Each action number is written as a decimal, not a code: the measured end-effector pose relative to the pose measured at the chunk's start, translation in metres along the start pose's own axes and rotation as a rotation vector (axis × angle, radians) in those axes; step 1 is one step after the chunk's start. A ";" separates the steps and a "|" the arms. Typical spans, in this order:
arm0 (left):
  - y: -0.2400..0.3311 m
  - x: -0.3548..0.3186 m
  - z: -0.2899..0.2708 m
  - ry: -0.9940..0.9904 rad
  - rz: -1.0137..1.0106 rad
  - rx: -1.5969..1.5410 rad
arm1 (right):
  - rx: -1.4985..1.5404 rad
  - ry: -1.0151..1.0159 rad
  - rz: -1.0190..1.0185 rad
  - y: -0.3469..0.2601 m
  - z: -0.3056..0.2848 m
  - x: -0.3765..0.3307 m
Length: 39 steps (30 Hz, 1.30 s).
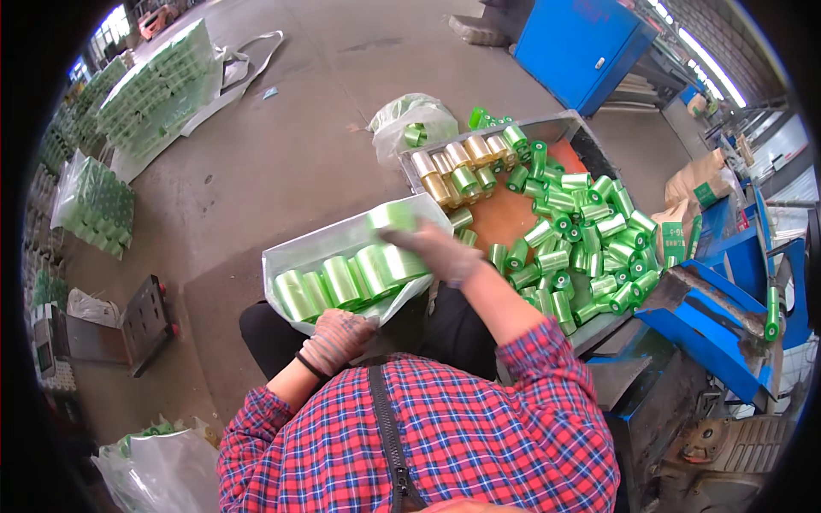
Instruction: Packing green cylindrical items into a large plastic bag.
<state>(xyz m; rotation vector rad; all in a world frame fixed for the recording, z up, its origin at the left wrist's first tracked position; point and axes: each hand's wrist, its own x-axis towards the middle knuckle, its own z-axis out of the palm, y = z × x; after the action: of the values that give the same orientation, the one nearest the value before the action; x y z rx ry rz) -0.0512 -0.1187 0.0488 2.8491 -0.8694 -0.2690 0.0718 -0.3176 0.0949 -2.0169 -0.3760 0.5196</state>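
A long box lined with a white plastic bag (282,256) lies across my lap. Several green film rolls (340,282) stand in a row inside it. My right hand (432,250), gloved and smeared by motion, is over the box's right end with its fingers on another green film roll (391,215), also blurred. At the near rim my left hand (338,339), in a striped grey glove, is closed around the bag's edge; its fingertips are partly hidden.
To the right, a metal-rimmed tray (590,137) holds many loose green rolls (560,201) and several amber ones (457,154). A clear bag (412,115) sits beyond it. Blue metal parts (710,321) crowd the right side. Wrapped stacks of rolls (158,90) and a scale (141,325) stand left.
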 end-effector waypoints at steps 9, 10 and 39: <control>0.015 -0.007 -0.009 0.075 -0.089 -0.196 | -1.113 -0.026 0.396 0.064 0.035 0.077; 0.010 -0.007 -0.009 0.123 -0.135 -0.211 | -1.142 0.014 0.402 0.068 0.037 0.077; 0.027 0.046 -0.071 0.480 0.074 -0.113 | -0.530 0.829 0.806 0.386 -0.009 -0.168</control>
<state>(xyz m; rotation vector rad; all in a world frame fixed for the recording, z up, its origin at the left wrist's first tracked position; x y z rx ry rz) -0.0125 -0.1606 0.1175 2.5942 -0.8193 0.3508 -0.0500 -0.5846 -0.2073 -2.6468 0.9241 -0.0082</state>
